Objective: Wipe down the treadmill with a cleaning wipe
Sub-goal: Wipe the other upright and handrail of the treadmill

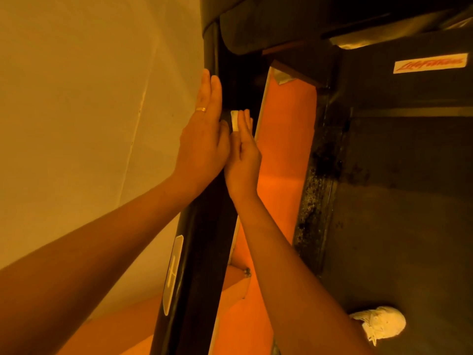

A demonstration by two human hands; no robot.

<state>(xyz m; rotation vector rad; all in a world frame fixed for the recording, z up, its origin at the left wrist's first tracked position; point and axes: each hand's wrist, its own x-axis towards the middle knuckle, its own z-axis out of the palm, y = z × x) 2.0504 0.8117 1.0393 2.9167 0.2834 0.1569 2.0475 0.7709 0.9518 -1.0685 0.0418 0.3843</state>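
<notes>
Cleaning wipe (234, 120): a small, folded, pale strip lying flat against the inner face of the treadmill upright (204, 252), about halfway up the visible length of it. Only its left edge shows past the fingertips.
Wipe axis: its long side runs along the upright, pointing up-frame.
Right hand (243, 155): fingers straight and together, pressing the wipe onto the upright. No curl round it is visible.
Left hand (204, 129): laid flat on the outer side of the upright, fingers straight and holding nothing. It touches the right hand at the knuckles and wears a ring (201, 109).
Upright: black, smooth, glossy and rounded. It rises from the bottom edge to the top and carries a grey oblong label (174, 275).
Treadmill belt (409, 201): dark, matt and flat, on the right.
Side rail (317, 190): dark and speckled with grime.
Sticker (430, 63): white with red script.
Crumpled wad (378, 322): white and wrinkled, lying on the belt, well apart from both hands.
Floor (281, 149): orange, between the upright and the rail.
Wall (76, 98): plain beige, on the left.
</notes>
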